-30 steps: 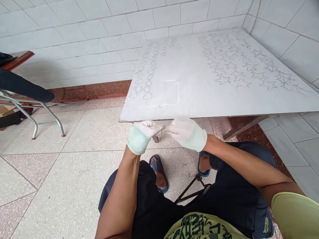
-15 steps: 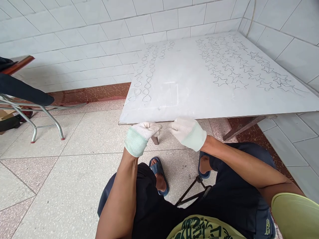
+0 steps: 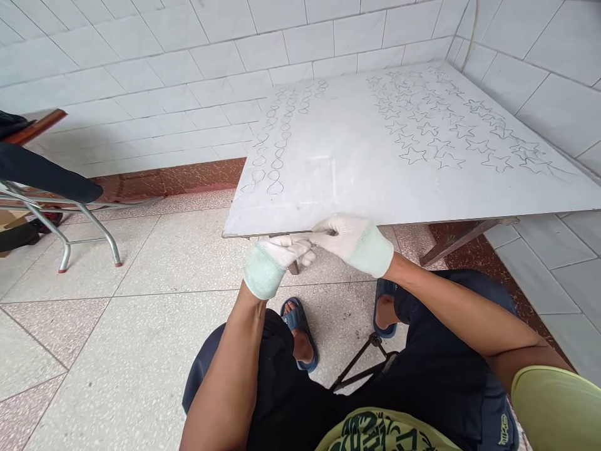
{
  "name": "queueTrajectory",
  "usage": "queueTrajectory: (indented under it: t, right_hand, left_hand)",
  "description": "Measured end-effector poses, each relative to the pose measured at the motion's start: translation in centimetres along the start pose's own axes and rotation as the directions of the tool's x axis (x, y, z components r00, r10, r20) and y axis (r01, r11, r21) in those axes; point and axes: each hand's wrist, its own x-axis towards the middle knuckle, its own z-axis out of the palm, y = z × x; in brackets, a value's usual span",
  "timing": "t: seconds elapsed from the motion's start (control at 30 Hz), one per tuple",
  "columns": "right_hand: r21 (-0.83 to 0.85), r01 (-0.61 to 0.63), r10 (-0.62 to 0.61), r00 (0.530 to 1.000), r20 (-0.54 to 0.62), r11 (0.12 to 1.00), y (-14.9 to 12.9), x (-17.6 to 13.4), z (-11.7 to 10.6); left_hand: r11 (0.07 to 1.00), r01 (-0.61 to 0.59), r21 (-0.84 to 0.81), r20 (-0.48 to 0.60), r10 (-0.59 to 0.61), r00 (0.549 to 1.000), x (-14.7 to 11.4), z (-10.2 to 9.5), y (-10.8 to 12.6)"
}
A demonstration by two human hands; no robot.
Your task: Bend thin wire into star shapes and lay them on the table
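My left hand (image 3: 277,255), in a white glove with a mint cuff, is just off the front edge of the white tabletop (image 3: 357,181). Its fingers are pressed together. My right hand (image 3: 350,238), gloved the same way, meets it from the right with thumb and forefinger pinched. The fingertips of both hands touch or nearly touch; anything between them is too small to make out. On the tabletop lie rows of thin, dark, wire-like star outlines (image 3: 414,155) at the right and looped, figure-eight outlines (image 3: 275,174) at the left.
White tiled walls (image 3: 310,44) border the table at the back and right. A wooden table leg (image 3: 462,241) stands below. Beneath me is a dark folding metal frame (image 3: 361,363). At far left, a person's dark-clothed leg (image 3: 47,175) extends above a metal-legged stool (image 3: 89,228).
My right hand has moved slightly left and its fingertips now meet those of my left hand. My left hand has turned and shifted a little right, its lower fingers loosening.
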Motion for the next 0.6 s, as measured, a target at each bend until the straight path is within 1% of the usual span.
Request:
queueTrajectory:
  t: [0.07,0.13,0.23,0.3,0.37,0.43,0.53,0.6]
  right_hand:
    - [0.062,-0.040,0.041,0.999,-0.018,0.997,0.0,0.1,-0.2]
    - [0.074,-0.055,0.057,0.998,-0.018,0.996,0.2,0.1,-0.1]
    - [0.036,-0.072,0.073,0.997,-0.023,0.997,0.4,0.2,-0.1]
    - [0.001,-0.091,0.091,0.995,-0.035,0.996,0.3,0.2,-0.2]
    - [-0.001,-0.110,0.110,0.993,-0.046,0.994,0.0,0.2,-0.4]
    - [0.010,-0.110,0.110,0.994,-0.023,0.994,-0.2,0.1,-0.6]
    - [-0.035,-0.067,0.069,0.997,0.037,0.997,-0.2,-0.1,-0.8]
    - [-0.092,-0.028,0.033,0.998,0.048,0.995,0.0,-0.2,-0.7]
  left_hand:
    - [1.000,0.015,-0.006,0.034,-0.015,0.999,-0.1,0.5,-0.3]
    - [0.999,0.043,0.001,0.040,-0.043,0.998,0.0,0.9,-0.6]
    - [0.997,0.079,0.008,0.025,-0.079,0.997,0.2,1.3,-0.8]
    - [0.995,0.095,-0.031,0.014,-0.094,0.995,0.4,1.4,-0.8]
    - [0.994,0.082,-0.078,-0.008,-0.082,0.997,0.5,1.4,-0.8]
    - [0.995,0.039,-0.097,-0.036,-0.042,0.998,0.5,1.3,-0.7]
    - [0.996,-0.011,-0.091,-0.058,0.006,0.998,0.4,1.1,-0.8]
    - [0.996,-0.024,-0.085,-0.071,0.018,0.997,0.5,0.9,-0.9]
